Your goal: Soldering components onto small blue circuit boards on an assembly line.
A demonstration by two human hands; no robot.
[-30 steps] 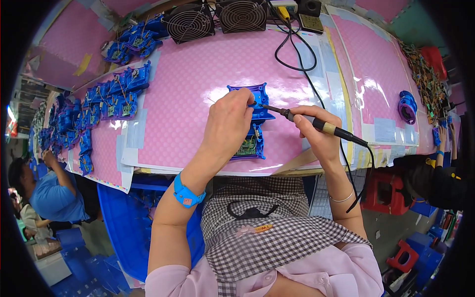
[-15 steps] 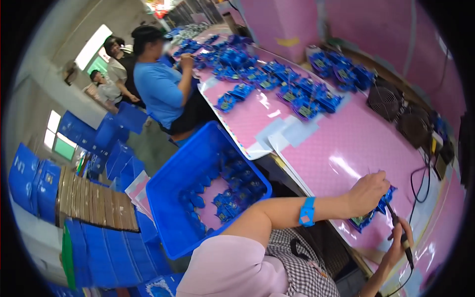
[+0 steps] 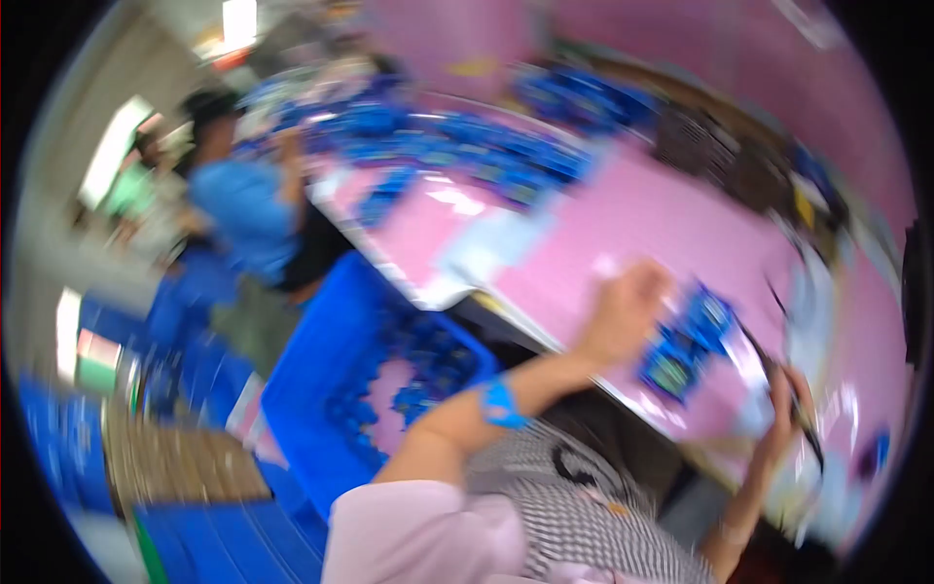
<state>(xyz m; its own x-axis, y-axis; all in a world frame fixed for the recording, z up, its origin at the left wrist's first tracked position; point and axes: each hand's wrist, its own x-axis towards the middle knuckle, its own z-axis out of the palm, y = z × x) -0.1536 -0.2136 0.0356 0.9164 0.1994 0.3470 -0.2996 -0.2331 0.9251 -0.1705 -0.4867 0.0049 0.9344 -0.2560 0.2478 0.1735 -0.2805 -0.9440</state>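
- Although motion blur softens the view, two blue shells are found on the pink table (image 3: pixel 671 229), in front of the person: an upper shell (image 3: pixel 713 313) and a lower shell (image 3: pixel 671 365), close together.
- The pair runs from upper right to lower left in the view; the long axis of each single shell cannot be made out.
- The left hand (image 3: pixel 628 307) is the nearer of the two hands, just beside the shells on their left. From its fingers, the upper shell lies to the right and the lower one below and to the right.
- Left fingers: blurred, apparently bent; whether they pinch anything cannot be told.
- The right hand (image 3: pixel 784 394) is wrapped around a soldering iron (image 3: pixel 766 360), to the right of both shells. From these fingers, the upper shell lies up and to the left.
- The iron slants toward the upper shell's right side; contact at the tip cannot be confirmed.
- Left of the person stands a blue bin (image 3: pixel 304 414) holding further blue parts; more shells (image 3: pixel 477 151) cover the table's far left.
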